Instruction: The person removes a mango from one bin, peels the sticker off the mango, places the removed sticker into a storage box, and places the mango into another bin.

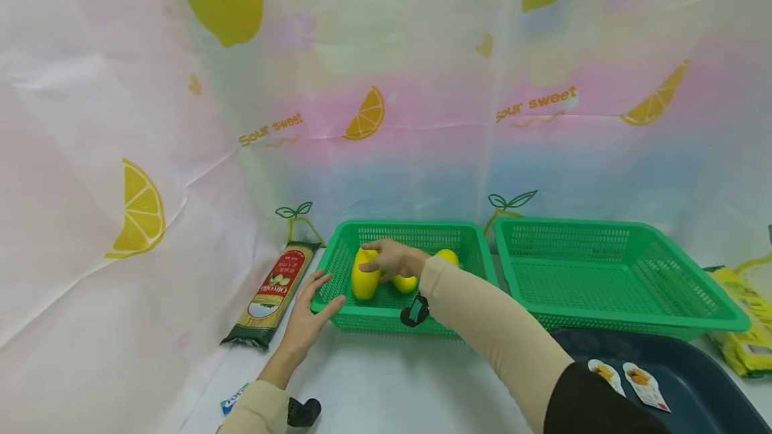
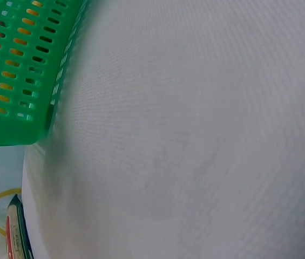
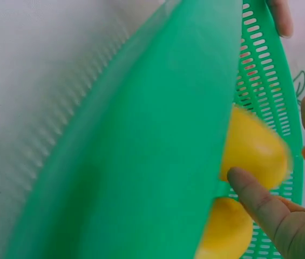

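In the head view my right hand (image 1: 396,260) reaches into the left green basket (image 1: 386,320), over an oblong yellow fruit (image 1: 364,281) that looks like a mango. The right wrist view shows the thumb (image 3: 249,189) against this fruit (image 3: 257,151), while a gap separates it from the other fingers. A second yellow fruit (image 1: 405,284) lies beside it, and another yellow one (image 1: 447,256) shows partly behind the forearm. With fingers spread, my left hand (image 1: 306,320) is at the basket's near left corner. It lies outside the left wrist view.
An equally green basket (image 1: 603,286) stands to the right. Before it lies a dark tray (image 1: 687,360) with two small picture cards (image 1: 645,384). A noodle packet (image 1: 277,297) lies left of the fruit basket; a yellow packet (image 1: 748,317) is at far right. A printed curtain hangs behind.
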`<state>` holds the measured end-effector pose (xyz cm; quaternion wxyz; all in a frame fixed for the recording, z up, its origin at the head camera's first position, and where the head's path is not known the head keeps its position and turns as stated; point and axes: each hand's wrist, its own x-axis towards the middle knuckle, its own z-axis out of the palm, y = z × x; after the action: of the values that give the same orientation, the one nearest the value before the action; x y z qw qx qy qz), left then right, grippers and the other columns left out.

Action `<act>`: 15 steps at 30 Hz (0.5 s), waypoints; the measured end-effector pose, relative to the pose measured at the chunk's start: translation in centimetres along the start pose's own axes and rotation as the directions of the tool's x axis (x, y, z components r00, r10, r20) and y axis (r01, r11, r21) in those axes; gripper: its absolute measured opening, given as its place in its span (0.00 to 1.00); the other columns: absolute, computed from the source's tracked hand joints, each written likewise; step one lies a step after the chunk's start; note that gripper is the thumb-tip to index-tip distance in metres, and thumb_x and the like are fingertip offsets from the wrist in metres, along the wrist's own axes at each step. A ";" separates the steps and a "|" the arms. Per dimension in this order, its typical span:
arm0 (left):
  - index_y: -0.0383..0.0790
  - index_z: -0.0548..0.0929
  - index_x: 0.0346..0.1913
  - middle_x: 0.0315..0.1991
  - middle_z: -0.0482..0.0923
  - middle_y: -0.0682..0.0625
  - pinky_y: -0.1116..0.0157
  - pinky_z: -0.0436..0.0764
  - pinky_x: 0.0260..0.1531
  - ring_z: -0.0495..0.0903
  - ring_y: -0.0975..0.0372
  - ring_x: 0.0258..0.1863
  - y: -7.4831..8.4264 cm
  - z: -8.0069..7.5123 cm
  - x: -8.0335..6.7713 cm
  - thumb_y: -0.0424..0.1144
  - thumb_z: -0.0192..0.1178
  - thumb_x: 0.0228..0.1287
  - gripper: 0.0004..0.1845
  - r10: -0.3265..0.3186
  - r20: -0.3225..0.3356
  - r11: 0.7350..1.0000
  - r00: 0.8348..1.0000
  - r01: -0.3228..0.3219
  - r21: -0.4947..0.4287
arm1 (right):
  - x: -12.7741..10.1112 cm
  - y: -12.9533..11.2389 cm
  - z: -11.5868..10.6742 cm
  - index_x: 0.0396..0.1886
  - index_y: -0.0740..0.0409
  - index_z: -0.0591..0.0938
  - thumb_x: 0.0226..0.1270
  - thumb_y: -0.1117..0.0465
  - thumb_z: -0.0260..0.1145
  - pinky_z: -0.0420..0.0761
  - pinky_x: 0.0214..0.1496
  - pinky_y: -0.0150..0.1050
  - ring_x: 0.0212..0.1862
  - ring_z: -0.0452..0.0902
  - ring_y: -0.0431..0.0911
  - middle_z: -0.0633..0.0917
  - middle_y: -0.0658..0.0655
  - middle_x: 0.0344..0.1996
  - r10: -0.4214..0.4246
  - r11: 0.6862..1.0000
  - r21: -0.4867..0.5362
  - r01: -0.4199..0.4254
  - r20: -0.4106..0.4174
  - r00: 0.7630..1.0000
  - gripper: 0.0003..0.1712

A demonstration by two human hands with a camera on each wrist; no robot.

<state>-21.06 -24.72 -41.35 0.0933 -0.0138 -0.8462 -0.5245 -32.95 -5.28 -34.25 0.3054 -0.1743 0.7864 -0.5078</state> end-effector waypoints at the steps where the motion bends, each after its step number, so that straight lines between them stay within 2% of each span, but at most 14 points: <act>1: 0.42 0.64 0.73 0.80 0.47 0.48 0.33 0.45 0.71 0.43 0.46 0.79 0.0 0.0 0.0 0.49 0.61 0.68 0.35 -0.001 0.000 1.000 1.000 0.001 0.002 | 0.0 0.0 0.0 0.77 0.51 0.60 0.70 0.62 0.64 0.74 0.66 0.55 0.73 0.64 0.58 0.57 0.61 0.77 0.000 1.000 -0.006 0.000 0.000 1.000 0.38; 8: 0.42 0.64 0.74 0.80 0.46 0.48 0.34 0.45 0.72 0.42 0.46 0.79 0.0 0.1 0.1 0.49 0.62 0.67 0.35 -0.011 0.001 1.000 1.000 0.011 -0.011 | -0.3 -0.2 -0.1 0.75 0.54 0.63 0.71 0.61 0.63 0.77 0.63 0.51 0.71 0.66 0.58 0.61 0.62 0.76 0.000 0.999 -0.054 0.000 -0.003 1.000 0.36; 15: 0.42 0.64 0.73 0.80 0.47 0.48 0.34 0.46 0.71 0.42 0.46 0.79 -0.1 0.0 0.0 0.49 0.62 0.67 0.35 -0.009 0.001 1.000 1.000 0.009 -0.010 | -0.5 0.1 -0.3 0.75 0.54 0.65 0.71 0.62 0.63 0.73 0.67 0.55 0.72 0.64 0.60 0.58 0.62 0.77 -0.007 1.000 -0.010 0.007 0.007 1.000 0.34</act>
<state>-21.07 -24.81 -41.47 0.0905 -0.0104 -0.8436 -0.5291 -32.78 -4.70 -34.08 0.3054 -0.1803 0.7873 -0.5043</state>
